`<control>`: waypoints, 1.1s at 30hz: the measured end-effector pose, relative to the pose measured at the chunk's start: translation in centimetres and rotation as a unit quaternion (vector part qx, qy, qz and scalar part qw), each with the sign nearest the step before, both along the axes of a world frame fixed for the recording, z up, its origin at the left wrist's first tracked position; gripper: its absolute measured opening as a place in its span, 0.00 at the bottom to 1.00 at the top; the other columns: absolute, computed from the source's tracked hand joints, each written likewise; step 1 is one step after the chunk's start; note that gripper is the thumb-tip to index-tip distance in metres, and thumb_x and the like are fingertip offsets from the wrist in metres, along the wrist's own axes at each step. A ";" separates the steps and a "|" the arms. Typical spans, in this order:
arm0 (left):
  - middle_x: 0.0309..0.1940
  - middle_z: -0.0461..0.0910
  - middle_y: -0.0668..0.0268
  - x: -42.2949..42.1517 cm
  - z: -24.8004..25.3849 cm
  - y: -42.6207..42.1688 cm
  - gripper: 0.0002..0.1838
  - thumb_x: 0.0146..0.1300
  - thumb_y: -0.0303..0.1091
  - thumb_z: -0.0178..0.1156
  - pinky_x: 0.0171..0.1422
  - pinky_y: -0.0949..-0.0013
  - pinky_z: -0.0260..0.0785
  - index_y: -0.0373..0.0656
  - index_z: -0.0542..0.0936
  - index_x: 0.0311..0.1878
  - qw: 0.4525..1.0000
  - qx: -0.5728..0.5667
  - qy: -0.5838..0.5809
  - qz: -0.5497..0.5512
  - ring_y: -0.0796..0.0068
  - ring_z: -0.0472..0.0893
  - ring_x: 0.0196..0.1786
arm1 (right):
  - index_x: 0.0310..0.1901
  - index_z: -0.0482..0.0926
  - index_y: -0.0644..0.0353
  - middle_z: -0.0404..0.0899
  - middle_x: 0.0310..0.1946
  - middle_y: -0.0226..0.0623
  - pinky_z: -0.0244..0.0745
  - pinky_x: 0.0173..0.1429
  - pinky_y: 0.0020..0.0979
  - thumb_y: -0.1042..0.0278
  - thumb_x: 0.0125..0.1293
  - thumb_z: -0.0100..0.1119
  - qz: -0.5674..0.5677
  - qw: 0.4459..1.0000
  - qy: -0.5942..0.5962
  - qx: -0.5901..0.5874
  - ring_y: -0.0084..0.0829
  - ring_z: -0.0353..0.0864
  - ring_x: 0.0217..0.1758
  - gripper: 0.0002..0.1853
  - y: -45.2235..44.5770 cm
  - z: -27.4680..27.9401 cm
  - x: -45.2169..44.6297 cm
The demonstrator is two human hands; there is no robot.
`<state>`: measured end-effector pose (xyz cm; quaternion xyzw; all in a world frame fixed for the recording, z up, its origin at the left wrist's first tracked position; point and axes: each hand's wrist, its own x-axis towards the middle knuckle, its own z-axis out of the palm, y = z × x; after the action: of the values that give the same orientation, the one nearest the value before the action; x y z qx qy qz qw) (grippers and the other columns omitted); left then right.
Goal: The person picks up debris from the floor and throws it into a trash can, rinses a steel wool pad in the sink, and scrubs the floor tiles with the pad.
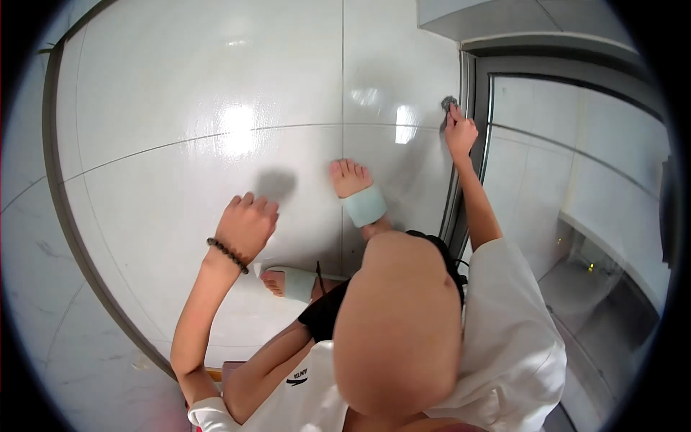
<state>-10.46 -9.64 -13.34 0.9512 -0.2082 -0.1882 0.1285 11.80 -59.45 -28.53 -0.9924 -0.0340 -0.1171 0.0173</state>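
Observation:
At the upper right, my right hand point(461, 135) presses a small grey steel wool scrubber point(449, 103) against the floor tiles beside the metal door track. Its index finger stretches onto the scrubber while the other fingers are curled. My left hand point(248, 225), with a dark bead bracelet point(227, 255) at the wrist, hangs above the floor and casts a shadow ahead of it. Those fingers are curled into a loose fist; nothing shows in them, though the palm faces away from me.
Glossy white tiles point(180, 86) reflect the light and look wet. A dark metal door frame point(466, 79) borders a glass panel point(576, 129) on the right. A dark strip point(54, 137) curves along the left. My feet in pale green slippers point(365, 207) and my bent knee point(399, 317) take up the middle.

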 end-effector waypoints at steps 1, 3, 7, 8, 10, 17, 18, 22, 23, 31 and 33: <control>0.30 0.78 0.64 0.0 -0.1 0.1 0.05 0.64 0.33 0.62 0.46 0.62 0.72 0.44 0.78 0.33 0.999 -0.020 -0.022 -0.019 0.64 0.80 0.40 | 0.53 0.87 0.47 0.87 0.50 0.37 0.83 0.48 0.42 0.67 0.64 0.63 -0.010 1.000 -0.003 0.001 0.46 0.85 0.39 0.16 0.6 0.3 -1.0; 0.30 0.79 0.65 -0.2 -0.3 0.3 0.05 0.64 0.34 0.61 0.47 0.62 0.72 0.45 0.79 0.34 0.997 -0.044 -0.048 -0.050 0.64 0.80 0.40 | 0.55 0.86 0.47 0.87 0.50 0.38 0.82 0.49 0.44 0.69 0.63 0.63 0.001 0.998 0.049 0.032 0.47 0.85 0.41 0.18 1.6 1.9 -2.1; 0.32 0.78 0.66 -0.3 -1.3 0.7 0.06 0.65 0.35 0.61 0.49 0.62 0.72 0.45 0.79 0.36 0.983 -0.089 -0.028 -0.157 0.65 0.79 0.41 | 0.57 0.85 0.45 0.86 0.51 0.38 0.82 0.50 0.44 0.68 0.62 0.64 0.029 0.997 0.069 0.032 0.47 0.85 0.42 0.20 3.8 3.8 -4.3; 0.33 0.78 0.66 -0.5 -1.6 0.8 0.06 0.66 0.36 0.61 0.49 0.63 0.72 0.45 0.79 0.37 0.975 -0.113 -0.021 -0.190 0.66 0.79 0.42 | 0.56 0.85 0.44 0.86 0.50 0.38 0.82 0.50 0.44 0.69 0.61 0.65 0.028 0.996 0.088 0.015 0.47 0.85 0.42 0.20 4.3 4.2 -4.3; 0.33 0.78 0.66 -0.9 -2.5 0.9 0.06 0.66 0.37 0.60 0.48 0.63 0.71 0.46 0.80 0.37 0.966 -0.126 -0.018 -0.227 0.66 0.79 0.41 | 0.56 0.86 0.42 0.86 0.49 0.39 0.82 0.50 0.44 0.69 0.61 0.66 0.022 0.994 0.108 -0.004 0.47 0.86 0.42 0.20 5.2 5.1 -3.9; 0.34 0.77 0.67 1.2 -0.1 -1.1 0.04 0.65 0.34 0.61 0.47 0.62 0.71 0.46 0.78 0.35 0.967 -0.145 -0.109 -0.177 0.66 0.78 0.41 | 0.53 0.87 0.45 0.87 0.48 0.40 0.83 0.50 0.40 0.78 0.56 0.67 0.160 0.982 0.063 0.079 0.43 0.86 0.44 0.22 9.3 5.6 -4.6; 0.34 0.76 0.66 1.5 0.2 -1.2 0.04 0.64 0.33 0.62 0.47 0.61 0.72 0.46 0.78 0.36 0.970 -0.150 -0.117 -0.154 0.65 0.78 0.41 | 0.53 0.86 0.48 0.86 0.53 0.38 0.83 0.52 0.40 0.80 0.56 0.64 0.177 0.975 0.062 0.118 0.43 0.85 0.47 0.23 10.4 4.7 -5.5; 0.36 0.78 0.63 1.9 3.2 -2.2 0.04 0.65 0.29 0.61 0.46 0.59 0.73 0.42 0.79 0.41 0.980 -0.128 -0.117 -0.101 0.61 0.79 0.41 | 0.53 0.86 0.52 0.86 0.53 0.39 0.83 0.56 0.37 0.85 0.57 0.59 0.322 0.919 0.085 0.209 0.41 0.85 0.52 0.23 16.2 5.3 -9.3; 0.36 0.78 0.63 2.0 3.9 -2.6 0.04 0.65 0.29 0.61 0.46 0.59 0.73 0.42 0.79 0.41 0.980 -0.124 -0.118 -0.101 0.61 0.79 0.41 | 0.54 0.85 0.53 0.85 0.53 0.39 0.82 0.58 0.37 0.85 0.58 0.58 0.329 0.913 0.086 0.227 0.40 0.84 0.54 0.24 17.6 5.7 -10.9; 0.37 0.79 0.63 2.8 8.0 -5.0 0.05 0.66 0.32 0.62 0.46 0.60 0.75 0.42 0.79 0.41 0.991 -0.012 -0.052 -0.124 0.62 0.80 0.41 | 0.56 0.80 0.58 0.81 0.56 0.42 0.78 0.65 0.39 0.77 0.64 0.53 0.283 0.935 0.125 0.172 0.44 0.79 0.61 0.19 12.4 7.9 -12.6; 0.35 0.79 0.64 2.6 7.8 -5.0 0.05 0.65 0.32 0.62 0.46 0.60 0.75 0.42 0.79 0.39 0.991 0.018 -0.013 -0.133 0.63 0.80 0.40 | 0.61 0.75 0.61 0.77 0.62 0.45 0.78 0.65 0.41 0.80 0.64 0.52 0.278 0.954 0.061 0.092 0.48 0.77 0.64 0.22 7.0 7.0 -8.6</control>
<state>-7.87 -14.63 -5.58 0.9197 -0.3307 -0.1947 0.0825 3.23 -52.44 -21.56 -0.9429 -0.2968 -0.0493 0.1428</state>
